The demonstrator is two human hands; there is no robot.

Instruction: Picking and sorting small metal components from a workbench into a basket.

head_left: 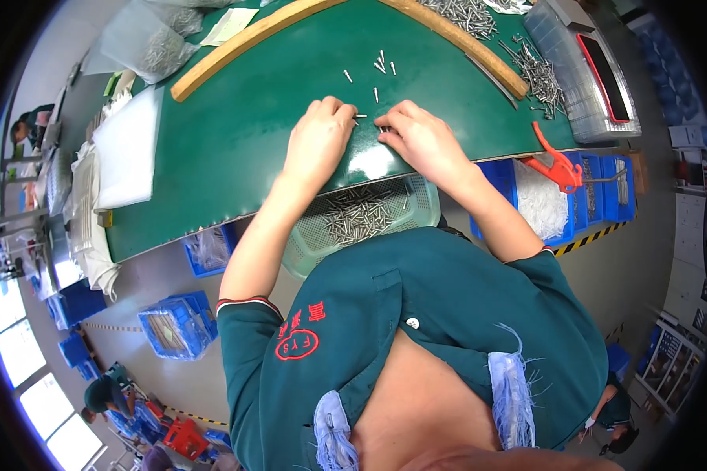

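Observation:
My left hand (320,140) is closed in a pinch over the green tabletop (236,133), with a small silver metal pin (360,117) sticking out from its fingertips. Just to the right, my right hand (428,141) has its thumb and fingers drawn together around small metal pins (383,129), mostly hidden by the fingers. A loose pin (375,95) lies on the table just beyond and between the hands. Farther off are another single pin (348,76) and a small scatter of similar pins (381,63). Below the table edge, a pale green basket (430,206) holds many metal pins (357,216).
Two wooden strips (243,49) (467,49) form an angled border, with pin heaps (542,74) beyond the right one. A red air gun (558,169) hangs at the right edge near blue bins (624,200). White sheets (130,149) and bagged parts (153,47) lie left.

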